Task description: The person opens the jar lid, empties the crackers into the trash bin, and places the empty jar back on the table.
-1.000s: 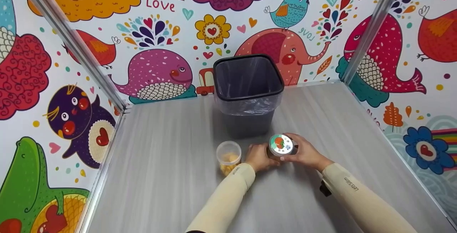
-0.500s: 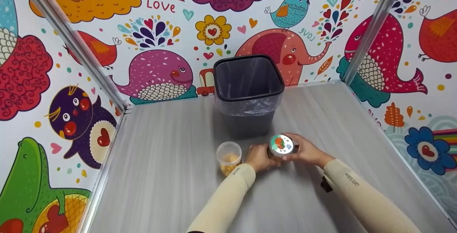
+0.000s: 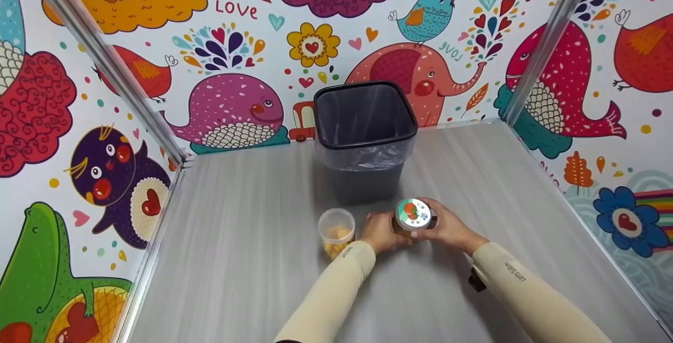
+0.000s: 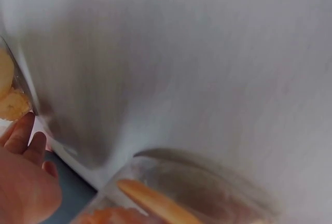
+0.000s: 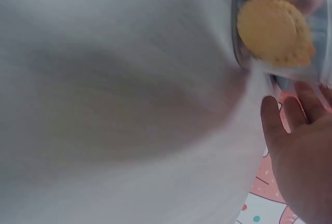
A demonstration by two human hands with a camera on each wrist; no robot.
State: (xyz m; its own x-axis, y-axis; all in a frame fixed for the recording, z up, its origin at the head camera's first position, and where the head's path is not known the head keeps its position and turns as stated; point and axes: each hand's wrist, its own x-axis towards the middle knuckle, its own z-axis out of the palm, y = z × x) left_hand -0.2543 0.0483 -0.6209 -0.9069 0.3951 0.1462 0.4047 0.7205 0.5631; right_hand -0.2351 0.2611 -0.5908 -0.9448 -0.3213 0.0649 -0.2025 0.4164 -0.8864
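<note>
On counter (image 3: 242, 238), well in from left edge: clear, open-topped tub (image 3: 329, 220), upright, holding biscuits (image 3: 340, 232), partly behind left sleeve (image 3: 328, 290). Next, near back edge, about midway between corners: dark bin (image 3: 368, 184), clear liner (image 3: 363, 159) folded over top. In front of bin: left hand (image 3: 383, 231), fingers clamped on left side of jar (image 5: 298, 72). Upright, printed lid (image 3: 413, 213) on, biscuits inside; base contact with counter unclear. Last, toward right edge: right hand (image 3: 449, 227), fingers clamped on jar's right side, thumb at front of lid.
</note>
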